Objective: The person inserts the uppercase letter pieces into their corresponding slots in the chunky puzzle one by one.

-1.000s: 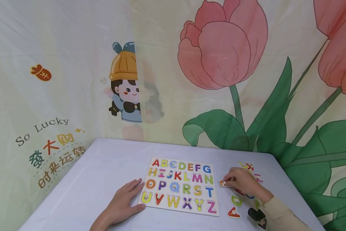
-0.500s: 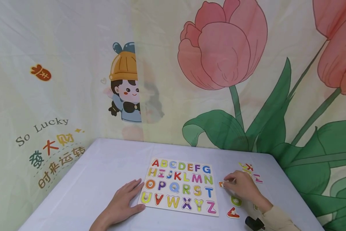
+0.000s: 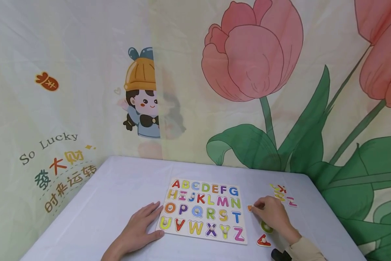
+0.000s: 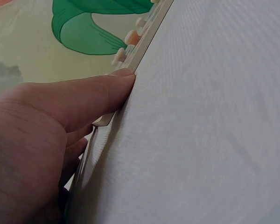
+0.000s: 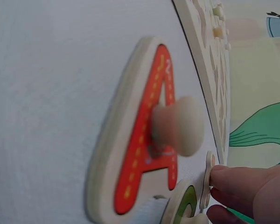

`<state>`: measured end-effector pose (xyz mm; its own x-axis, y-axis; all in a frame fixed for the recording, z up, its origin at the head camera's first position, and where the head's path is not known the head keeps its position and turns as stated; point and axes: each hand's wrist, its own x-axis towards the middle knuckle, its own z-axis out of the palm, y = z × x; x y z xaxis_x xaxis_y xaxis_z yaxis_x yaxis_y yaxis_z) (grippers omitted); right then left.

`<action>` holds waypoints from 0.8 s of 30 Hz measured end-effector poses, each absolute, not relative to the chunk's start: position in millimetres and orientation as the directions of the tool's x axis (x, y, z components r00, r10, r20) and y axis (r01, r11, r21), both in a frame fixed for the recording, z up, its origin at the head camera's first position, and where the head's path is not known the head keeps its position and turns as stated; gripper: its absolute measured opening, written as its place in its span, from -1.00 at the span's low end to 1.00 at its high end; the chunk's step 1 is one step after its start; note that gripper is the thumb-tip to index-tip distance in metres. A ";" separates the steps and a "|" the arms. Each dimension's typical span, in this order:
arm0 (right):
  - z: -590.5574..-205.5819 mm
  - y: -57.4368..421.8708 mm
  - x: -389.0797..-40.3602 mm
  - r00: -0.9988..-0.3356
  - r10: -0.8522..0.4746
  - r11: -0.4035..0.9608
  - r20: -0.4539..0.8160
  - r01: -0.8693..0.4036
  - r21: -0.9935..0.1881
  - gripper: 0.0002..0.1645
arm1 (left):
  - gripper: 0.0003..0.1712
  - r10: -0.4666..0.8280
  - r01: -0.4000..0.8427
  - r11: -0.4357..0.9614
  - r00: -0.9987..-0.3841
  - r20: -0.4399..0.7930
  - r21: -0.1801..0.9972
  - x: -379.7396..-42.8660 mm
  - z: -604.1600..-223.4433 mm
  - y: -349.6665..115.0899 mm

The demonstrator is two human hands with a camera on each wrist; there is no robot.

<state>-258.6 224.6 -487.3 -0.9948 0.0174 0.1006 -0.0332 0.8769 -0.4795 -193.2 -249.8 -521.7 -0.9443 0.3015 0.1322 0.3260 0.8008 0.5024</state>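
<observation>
A white alphabet puzzle board with coloured letters lies on the table. My left hand rests at its left side, fingers extended. In the left wrist view, the thumb lies against the board's edge. Just right of the board, my right hand pinches an orange letter piece, mostly covered by the fingers. The right wrist view shows that piece edge-on at the fingertips. Nearer to me lie a red letter A piece with a knob and a green letter piece, partly under the hand.
More letter pieces lie beyond the right hand, among them a red one, a yellow one and a pink one. A black device sits at the right wrist. A printed curtain hangs behind the white table.
My right hand has shifted slightly down, its forearm swinging left and covering more of the orange piece and pieces beneath. The left hand and board have stayed still.
</observation>
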 end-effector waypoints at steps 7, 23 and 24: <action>-481.2 218.4 -259.8 -0.990 -0.031 0.879 0.137 -0.092 -0.469 -0.87 | 0.01 0.288 0.315 0.800 -0.948 0.134 0.511 -194.0 -523.7 -249.3; -473.5 150.8 -315.1 -0.949 -0.243 0.812 0.203 -0.313 -0.493 -0.93 | 0.02 0.298 0.320 0.800 -0.946 0.128 0.507 -192.8 -521.5 -250.4; -473.7 147.2 -318.8 -0.945 -0.254 0.806 0.206 -0.325 -0.494 -0.92 | 0.01 0.299 0.323 0.800 -0.945 0.129 0.506 -192.8 -521.4 -250.4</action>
